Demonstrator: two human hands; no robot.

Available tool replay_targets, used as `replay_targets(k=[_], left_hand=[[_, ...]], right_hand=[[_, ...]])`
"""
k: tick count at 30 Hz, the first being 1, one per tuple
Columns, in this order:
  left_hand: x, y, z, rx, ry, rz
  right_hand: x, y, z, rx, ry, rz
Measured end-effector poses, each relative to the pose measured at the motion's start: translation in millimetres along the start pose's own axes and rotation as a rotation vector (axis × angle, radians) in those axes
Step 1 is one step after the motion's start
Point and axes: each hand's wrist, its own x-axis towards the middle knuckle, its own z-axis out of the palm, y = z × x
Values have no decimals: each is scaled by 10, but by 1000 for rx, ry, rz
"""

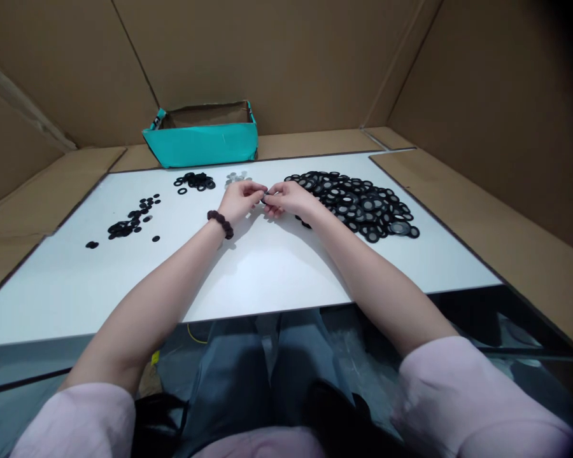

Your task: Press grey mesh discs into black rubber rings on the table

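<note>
My left hand (242, 198) and my right hand (289, 198) meet over the middle of the white table. Their fingertips pinch one small black disc-like piece (264, 196) between them, mostly hidden by the fingers. Close by my right hand spreads a large heap of black rings with grey centres (363, 202). Just behind my left hand lies a small group of pale translucent discs (237, 177). Farther left are a pile of black rings (195, 181) and a scatter of small black discs (124, 228).
At the back edge of the white table (267, 273) stands a turquoise box (205, 145), its top uncovered. Brown cardboard walls (291, 70) rise behind and on both sides. My legs (267, 362) are below the front edge.
</note>
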Motion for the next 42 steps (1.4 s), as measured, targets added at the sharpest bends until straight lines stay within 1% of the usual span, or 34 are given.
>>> replay_targets(k=[4,8,12,14,16,20,22,24,29,32,35,42], left_hand=[[21,-47,-18,66,-8,-17],[31,-61,-37,99,-39,-74],[40,-52,-17,91,-43,-90],[43,-54,4,54,-24,-104],[40,-51,20,4,-15,-114],[28,-25,29,-68,0,-63],[28,-23,28,-65,29,-41],[32,-34,23,-34,44,-21],[36,-55,-24,31,-12,20],[41,-63,-51,15,-46,-5],[49,-86,-59,-2,-49,-32],[21,-56,-69,-30,-101,-103]], right_hand=[[39,45,21,-87,11,-54],[58,69,9,-116,53,-101],[69,77,-21,-156,98,-139],[80,84,-20,-195,117,-160],[78,77,-4,-182,125,-140],[18,0,33,8,93,-14],[-12,-29,35,67,70,12],[-22,-27,26,81,41,19],[1,24,7,34,-8,8],[3,24,15,-28,-3,2],[11,34,27,-84,-4,-37],[62,82,-3,-156,66,-107]])
